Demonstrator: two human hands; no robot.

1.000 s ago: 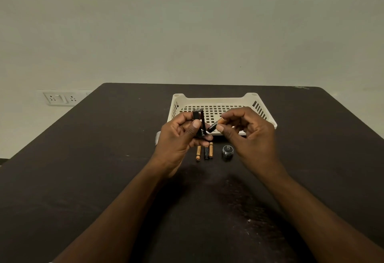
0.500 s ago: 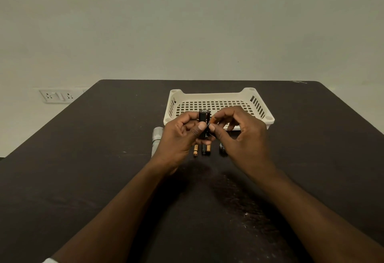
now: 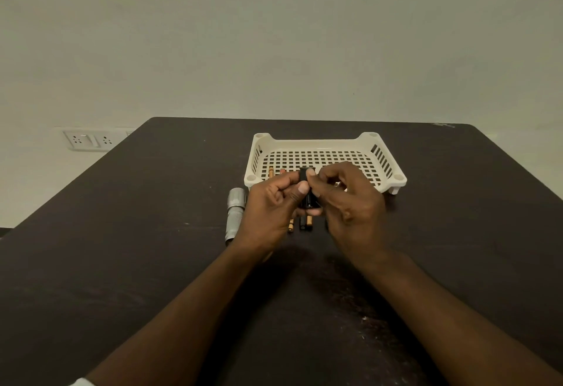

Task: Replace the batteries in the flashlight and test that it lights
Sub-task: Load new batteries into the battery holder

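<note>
Flashlight [image 3: 235,216] lies on the table [image 3: 122,248] just left of my left hand [image 3: 274,202], long axis pointing away from me. Both hands pinch the black battery holder [image 3: 306,186] upright between them, right hand [image 3: 350,199] pressing on it. Loose batteries [image 3: 301,223] lie below; the white basket [image 3: 387,166] holds a couple more.

Flashlight body [image 3: 235,216] left of batteries [image 3: 300,223], before basket [image 3: 316,145].

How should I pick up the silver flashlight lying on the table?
Grip the silver metal flashlight around its narrower ridged middle, coming from above with fingers on its two long sides. It lies flat on the dark table, left of the left hand, with bare table on its left.
</note>
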